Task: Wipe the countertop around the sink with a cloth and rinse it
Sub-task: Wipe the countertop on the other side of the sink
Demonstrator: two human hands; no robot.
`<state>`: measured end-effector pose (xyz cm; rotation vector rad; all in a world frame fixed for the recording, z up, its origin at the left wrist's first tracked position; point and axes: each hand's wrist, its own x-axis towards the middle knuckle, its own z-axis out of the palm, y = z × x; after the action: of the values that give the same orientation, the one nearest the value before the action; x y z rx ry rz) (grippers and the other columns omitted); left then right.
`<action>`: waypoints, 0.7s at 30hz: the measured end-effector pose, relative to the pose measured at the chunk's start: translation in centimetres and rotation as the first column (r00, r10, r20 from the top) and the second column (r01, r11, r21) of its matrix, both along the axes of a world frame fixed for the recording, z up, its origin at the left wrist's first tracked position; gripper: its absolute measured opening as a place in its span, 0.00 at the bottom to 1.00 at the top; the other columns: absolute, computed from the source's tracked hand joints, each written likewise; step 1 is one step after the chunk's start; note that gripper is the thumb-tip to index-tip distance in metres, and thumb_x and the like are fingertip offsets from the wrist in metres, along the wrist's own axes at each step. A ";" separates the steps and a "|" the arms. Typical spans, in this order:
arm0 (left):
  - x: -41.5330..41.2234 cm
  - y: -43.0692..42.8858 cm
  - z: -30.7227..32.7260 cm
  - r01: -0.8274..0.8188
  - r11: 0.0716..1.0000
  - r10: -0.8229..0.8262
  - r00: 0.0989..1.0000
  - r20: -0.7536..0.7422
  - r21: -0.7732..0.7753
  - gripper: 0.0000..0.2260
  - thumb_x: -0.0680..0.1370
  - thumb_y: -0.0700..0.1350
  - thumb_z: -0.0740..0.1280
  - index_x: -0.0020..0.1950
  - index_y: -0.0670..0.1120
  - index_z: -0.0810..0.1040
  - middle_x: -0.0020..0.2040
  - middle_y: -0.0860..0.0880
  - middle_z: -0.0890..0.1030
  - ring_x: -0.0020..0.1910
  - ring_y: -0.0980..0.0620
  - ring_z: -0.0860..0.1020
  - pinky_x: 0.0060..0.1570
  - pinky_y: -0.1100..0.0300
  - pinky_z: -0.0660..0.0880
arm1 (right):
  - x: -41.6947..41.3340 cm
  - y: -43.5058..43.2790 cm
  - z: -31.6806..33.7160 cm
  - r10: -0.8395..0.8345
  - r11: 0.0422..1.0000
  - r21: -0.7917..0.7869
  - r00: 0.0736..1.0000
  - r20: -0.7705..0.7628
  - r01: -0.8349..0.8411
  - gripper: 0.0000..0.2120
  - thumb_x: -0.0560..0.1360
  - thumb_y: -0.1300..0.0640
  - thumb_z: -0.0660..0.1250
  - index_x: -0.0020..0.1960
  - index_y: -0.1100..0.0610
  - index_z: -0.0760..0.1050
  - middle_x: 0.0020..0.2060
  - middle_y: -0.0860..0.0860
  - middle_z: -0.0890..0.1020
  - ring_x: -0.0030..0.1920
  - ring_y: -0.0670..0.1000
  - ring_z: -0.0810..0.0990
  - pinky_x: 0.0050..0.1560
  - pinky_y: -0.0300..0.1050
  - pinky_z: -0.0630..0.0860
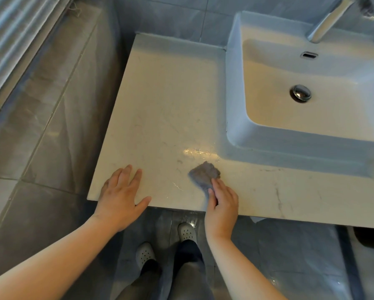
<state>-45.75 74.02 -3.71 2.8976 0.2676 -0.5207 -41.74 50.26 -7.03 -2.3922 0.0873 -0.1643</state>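
Little looks finished, I judge: my right hand (222, 204) pinches the grey cloth (204, 174) on the countertop (166, 105) just off the near-left corner of the sink (290, 146), my left hand (119, 195) lies flat farther left, and rinsing is not yet done.

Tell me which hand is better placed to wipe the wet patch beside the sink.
Right, probably: the right hand holds the cloth beside the wet patch; the left hand lies flat, empty.
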 end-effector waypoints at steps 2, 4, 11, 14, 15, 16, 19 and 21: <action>0.0 0.1 0.0 0.002 1.000 -0.003 1.000 -0.001 -0.005 0.35 0.76 0.65 0.53 0.78 0.50 0.46 0.78 0.46 0.48 0.75 0.44 0.48 0.72 0.46 0.54 | -0.8 0.7 0.6 0.049 0.998 0.051 0.998 -0.026 -0.048 0.15 0.77 0.57 0.65 0.63 0.54 0.77 0.58 0.46 0.80 0.59 0.43 0.71 0.59 0.33 0.69; 0.0 0.1 0.1 0.002 1.000 -0.002 1.000 -0.005 -0.018 0.35 0.76 0.65 0.54 0.77 0.50 0.47 0.78 0.46 0.47 0.75 0.44 0.48 0.72 0.46 0.54 | -1.1 0.9 1.7 0.079 0.974 0.220 0.990 -0.120 -0.051 0.14 0.77 0.59 0.65 0.62 0.52 0.77 0.55 0.43 0.80 0.58 0.40 0.74 0.59 0.32 0.71; 0.1 0.3 0.1 0.023 1.000 -0.023 1.000 -0.003 0.000 0.36 0.76 0.65 0.54 0.77 0.49 0.47 0.77 0.45 0.49 0.75 0.43 0.49 0.72 0.46 0.55 | -0.1 -4.0 4.7 -0.215 0.917 0.331 0.974 -0.066 0.224 0.13 0.77 0.60 0.66 0.61 0.55 0.79 0.55 0.46 0.81 0.57 0.44 0.78 0.57 0.35 0.70; 0.1 0.2 0.2 0.024 1.000 -0.024 1.000 -0.002 0.010 0.36 0.76 0.65 0.54 0.78 0.49 0.47 0.77 0.45 0.49 0.75 0.43 0.49 0.72 0.45 0.55 | 0.1 -6.7 3.5 -0.361 0.900 0.244 0.931 -0.047 0.361 0.13 0.77 0.61 0.65 0.62 0.59 0.78 0.56 0.51 0.81 0.57 0.46 0.76 0.59 0.40 0.72; 0.1 0.2 0.1 0.025 1.000 -0.025 1.000 -0.002 0.012 0.36 0.76 0.65 0.54 0.78 0.49 0.47 0.77 0.45 0.49 0.75 0.43 0.49 0.72 0.45 0.55 | -0.2 -7.0 2.8 -0.379 0.899 0.217 0.924 -0.047 0.380 0.14 0.77 0.61 0.65 0.62 0.59 0.77 0.57 0.52 0.81 0.57 0.47 0.76 0.60 0.44 0.73; 0.0 0.2 0.1 0.027 1.000 -0.027 1.000 -0.002 0.014 0.36 0.76 0.65 0.54 0.78 0.49 0.47 0.77 0.45 0.49 0.75 0.42 0.49 0.72 0.45 0.55 | -0.5 -6.8 2.1 -0.381 0.905 0.189 0.924 -0.034 0.381 0.14 0.77 0.61 0.65 0.62 0.59 0.77 0.57 0.53 0.81 0.58 0.50 0.77 0.61 0.47 0.73; -0.1 0.2 -0.1 0.039 0.999 -0.039 0.999 0.002 0.030 0.36 0.76 0.65 0.54 0.78 0.49 0.46 0.77 0.45 0.49 0.75 0.42 0.49 0.71 0.44 0.55 | -1.7 -4.2 0.6 -0.354 0.926 0.145 0.935 0.014 0.348 0.13 0.76 0.61 0.66 0.61 0.59 0.78 0.58 0.53 0.81 0.60 0.53 0.76 0.60 0.40 0.69; -0.2 0.2 -0.1 0.040 0.999 -0.040 0.999 0.001 0.033 0.36 0.76 0.65 0.54 0.78 0.49 0.47 0.77 0.44 0.49 0.75 0.42 0.49 0.71 0.44 0.56 | -2.4 -1.9 0.4 -0.319 0.939 0.141 0.948 0.012 0.314 0.13 0.76 0.61 0.67 0.60 0.58 0.79 0.58 0.51 0.81 0.60 0.51 0.75 0.59 0.32 0.65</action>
<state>-45.94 74.22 -3.79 2.9404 0.2205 -0.5253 -44.11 48.32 -6.62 -2.2224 0.4549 -0.3390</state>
